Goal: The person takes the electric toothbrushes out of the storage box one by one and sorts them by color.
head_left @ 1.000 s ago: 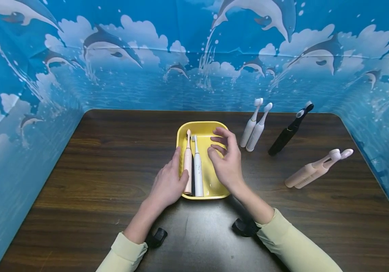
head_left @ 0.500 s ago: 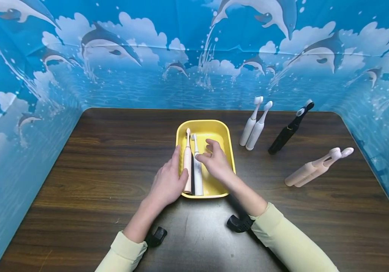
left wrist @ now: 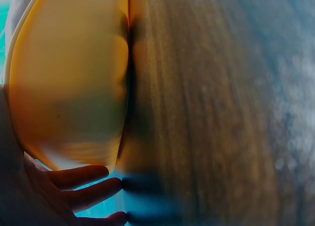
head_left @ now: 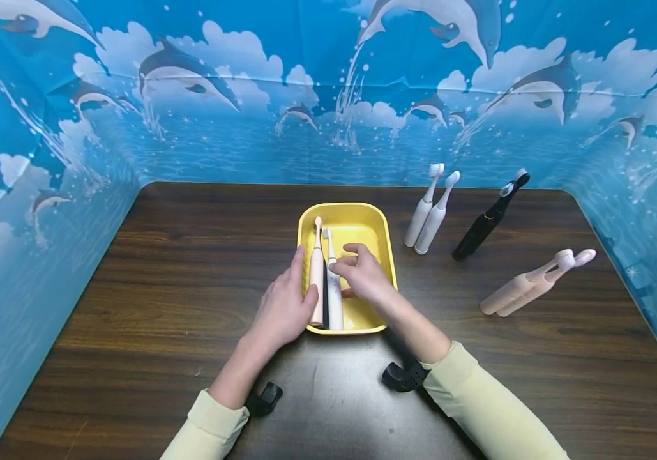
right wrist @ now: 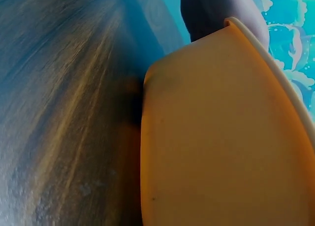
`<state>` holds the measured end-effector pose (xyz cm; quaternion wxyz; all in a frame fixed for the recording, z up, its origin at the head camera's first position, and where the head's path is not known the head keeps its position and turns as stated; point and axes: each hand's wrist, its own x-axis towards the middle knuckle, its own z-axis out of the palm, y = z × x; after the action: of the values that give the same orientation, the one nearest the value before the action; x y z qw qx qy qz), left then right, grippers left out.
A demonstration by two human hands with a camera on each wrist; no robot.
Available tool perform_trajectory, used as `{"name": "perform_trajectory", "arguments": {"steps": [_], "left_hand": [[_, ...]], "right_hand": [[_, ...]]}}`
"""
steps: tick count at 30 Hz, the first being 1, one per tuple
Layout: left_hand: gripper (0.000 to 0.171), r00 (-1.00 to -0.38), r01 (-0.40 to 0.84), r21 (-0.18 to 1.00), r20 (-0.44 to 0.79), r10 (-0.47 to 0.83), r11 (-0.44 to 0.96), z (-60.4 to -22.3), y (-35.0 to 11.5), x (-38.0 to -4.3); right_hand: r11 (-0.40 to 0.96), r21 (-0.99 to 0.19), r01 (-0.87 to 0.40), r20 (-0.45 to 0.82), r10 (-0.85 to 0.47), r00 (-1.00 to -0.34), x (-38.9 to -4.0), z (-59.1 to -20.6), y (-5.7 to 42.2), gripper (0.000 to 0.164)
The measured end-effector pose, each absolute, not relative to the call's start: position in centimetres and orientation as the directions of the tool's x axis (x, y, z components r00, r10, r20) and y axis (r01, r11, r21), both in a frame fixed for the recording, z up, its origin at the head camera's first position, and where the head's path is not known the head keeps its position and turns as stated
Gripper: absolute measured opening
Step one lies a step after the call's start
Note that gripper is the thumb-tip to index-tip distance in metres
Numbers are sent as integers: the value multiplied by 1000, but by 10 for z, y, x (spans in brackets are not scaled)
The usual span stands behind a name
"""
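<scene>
My left hand (head_left: 285, 306) rests against the left side of a yellow tray (head_left: 362, 317), thumb over the rim. In the left wrist view its straight fingers (left wrist: 81, 177) reach past the tray's outer wall (left wrist: 69, 73). Inside the tray a pink electric toothbrush (head_left: 317, 281) and a white electric toothbrush (head_left: 335, 303) lie side by side. A dark strip (head_left: 325, 297) shows between them. My right hand (head_left: 365, 271) reaches in from the right, a fingertip at the white toothbrush's upper handle. In the right wrist view, the tray wall (right wrist: 211, 127) hides most of that hand.
Right of the tray, electric toothbrushes stand in pairs on the dark wooden table (head_left: 202, 255): white ones (head_left: 431, 223), black ones (head_left: 480, 233) and pink ones (head_left: 526, 291). A blue dolphin-printed cloth (head_left: 259, 134) walls the back and sides.
My right hand has moved left and down from the tray's right side to the white toothbrush. My left hand stays at the tray. The toothbrushes have not visibly shifted.
</scene>
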<state>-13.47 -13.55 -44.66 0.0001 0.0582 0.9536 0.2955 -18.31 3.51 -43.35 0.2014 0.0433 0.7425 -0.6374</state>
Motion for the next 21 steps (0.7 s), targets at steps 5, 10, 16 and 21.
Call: {"name": "perform_trajectory", "arguments": {"steps": [5,10,16,21], "left_hand": [[73,-993,116,557,45,110,822,-447,-135,-134],[74,-994,108,561,38,105,821,-446,-135,-134],[74,-995,92,562,19,99,822,-446,-135,-134],[75,-995,92,562,18,100,822,-447,-135,-134]], "right_hand": [[396,-895,205,-299,-193,-934,-181,-435,32,58],[439,-883,167,-283,-214,-935,-182,-436,32,61],[492,-857,152,-311,-258,-915,-182,-436,31,63],[531,-842,96,-295,-302,-906,-179,-438,29,60]]}}
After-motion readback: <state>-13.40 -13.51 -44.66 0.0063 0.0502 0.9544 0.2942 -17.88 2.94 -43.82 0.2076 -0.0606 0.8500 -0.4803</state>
